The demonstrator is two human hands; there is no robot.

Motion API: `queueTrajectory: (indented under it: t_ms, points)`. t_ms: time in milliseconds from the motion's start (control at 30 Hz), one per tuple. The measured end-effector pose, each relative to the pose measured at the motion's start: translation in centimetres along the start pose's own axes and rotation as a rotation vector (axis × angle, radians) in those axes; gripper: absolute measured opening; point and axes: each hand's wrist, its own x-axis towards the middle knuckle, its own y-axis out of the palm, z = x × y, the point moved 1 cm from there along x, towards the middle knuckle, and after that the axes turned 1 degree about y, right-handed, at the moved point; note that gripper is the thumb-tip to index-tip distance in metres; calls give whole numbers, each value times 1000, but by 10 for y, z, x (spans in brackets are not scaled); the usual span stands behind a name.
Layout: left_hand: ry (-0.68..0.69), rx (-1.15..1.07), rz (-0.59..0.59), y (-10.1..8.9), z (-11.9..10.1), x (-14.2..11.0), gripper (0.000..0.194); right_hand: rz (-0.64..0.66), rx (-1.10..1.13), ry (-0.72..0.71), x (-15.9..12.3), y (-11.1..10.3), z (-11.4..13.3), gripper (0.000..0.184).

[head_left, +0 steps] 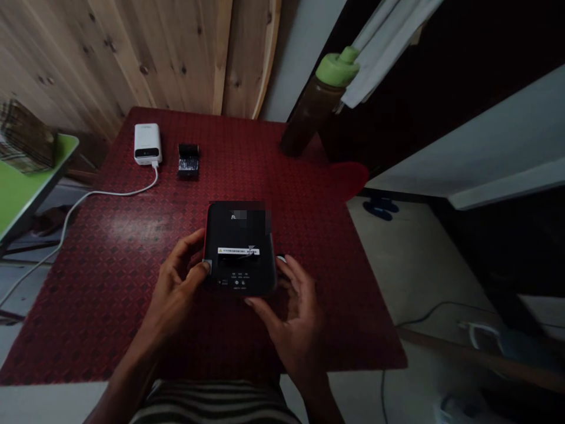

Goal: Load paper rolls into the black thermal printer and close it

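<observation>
A black box-shaped device (241, 232) with rounded corners, which looks like a small portable printer, is in front of me above the table. Its face carries a white warning strip, a dark slot and small printed icons; a red edge shows at its left. My left hand (180, 280) grips its left side, with the thumb on a small grey patch near the lower corner. Beside the lower right corner, my right hand (295, 309) has its thumb and fingers apart. A small white piece (281, 258) shows by its index fingertip; I cannot tell what it is.
On the red patterned table (309, 235) are a white power bank (147, 141) with a white cable (119, 193), a black film cartridge (188, 160), a brown bottle (311, 112) with a green lid, and a red round object (351, 179). A green table (26, 188) stands left.
</observation>
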Motion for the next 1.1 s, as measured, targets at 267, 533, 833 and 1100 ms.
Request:
queueTrajectory:
  t_ms: [267, 533, 833, 1100]
  points:
    - [55, -6, 27, -1, 6, 1, 54, 33, 43, -53, 7, -4, 3, 77]
    - [88, 40, 88, -13, 11, 6, 54, 196, -219, -506, 75, -23, 46, 33]
    - [210, 155, 131, -17, 23, 17, 65, 864, -849, -368, 138, 43, 96, 27]
    - [243, 164, 151, -19, 26, 19, 67, 844, -936, -408, 135, 43, 104, 29]
